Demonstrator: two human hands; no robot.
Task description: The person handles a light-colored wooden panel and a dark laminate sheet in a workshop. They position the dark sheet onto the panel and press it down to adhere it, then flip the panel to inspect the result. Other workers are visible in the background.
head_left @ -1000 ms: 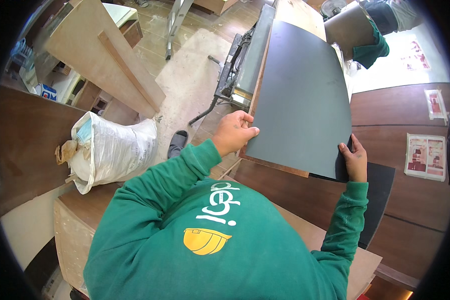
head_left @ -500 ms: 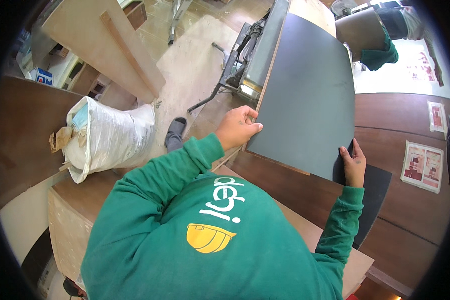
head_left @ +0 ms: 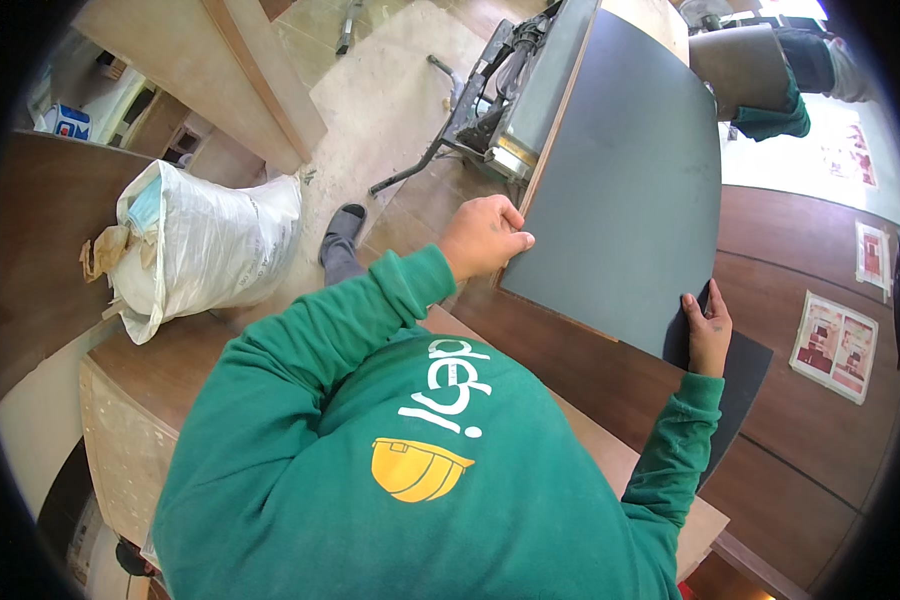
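My left hand (head_left: pixel 485 235) clamps the near-left corner of the dark grey panel (head_left: pixel 620 180) and my right hand (head_left: pixel 708 335) closes its grip on the near-right corner, steadying the panel flat on the saw worktop (head_left: pixel 545 80) ahead.

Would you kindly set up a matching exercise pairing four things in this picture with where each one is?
Things:
1. left hand
2. right hand
3. white sack
4. table saw

Places:
A. on the floor at the left, stuffed full
B. at the near left corner of the grey board
C. under the far left edge of the grey board
D. at the near right corner of the grey board

Pairs: 1-B, 2-D, 3-A, 4-C
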